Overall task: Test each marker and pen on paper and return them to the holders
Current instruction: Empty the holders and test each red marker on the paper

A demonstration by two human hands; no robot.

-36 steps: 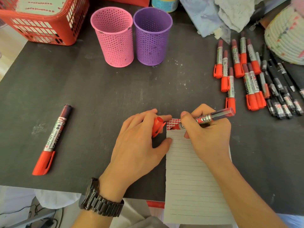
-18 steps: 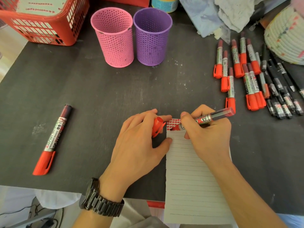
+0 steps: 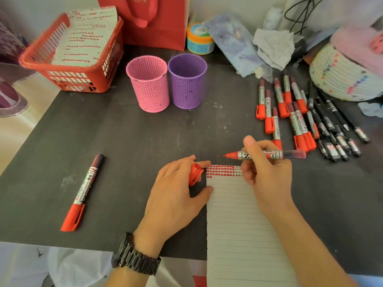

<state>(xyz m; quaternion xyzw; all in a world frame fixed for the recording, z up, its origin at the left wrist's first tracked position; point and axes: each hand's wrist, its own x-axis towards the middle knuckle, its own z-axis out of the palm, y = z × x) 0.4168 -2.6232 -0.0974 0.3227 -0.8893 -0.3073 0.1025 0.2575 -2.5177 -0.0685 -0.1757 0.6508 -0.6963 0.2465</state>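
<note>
My right hand [image 3: 267, 168] grips an uncapped red marker [image 3: 265, 154], held level just above the top of the lined paper [image 3: 240, 224], tip pointing left. Rows of red dots fill the paper's top edge. My left hand [image 3: 176, 193] rests on the table by the paper's left edge and pinches the red cap [image 3: 195, 174]. A pink holder [image 3: 148, 85] and a purple holder [image 3: 187, 81] stand at the back. A capped red marker [image 3: 83, 192] lies alone on the left. Several red markers [image 3: 286, 112] and black pens [image 3: 335, 131] lie at the right.
A red basket [image 3: 72, 75] holding marked paper sits at the back left, beside a red bag [image 3: 153, 21]. A round tub [image 3: 200, 39], crumpled cloths and a woven basket [image 3: 339, 79] crowd the back right. The black table [image 3: 134, 141] ends near my body.
My right hand has lifted the marker off the paper and turned it level. The camera has tilted up, showing more of the back of the table. My left hand stays put.
</note>
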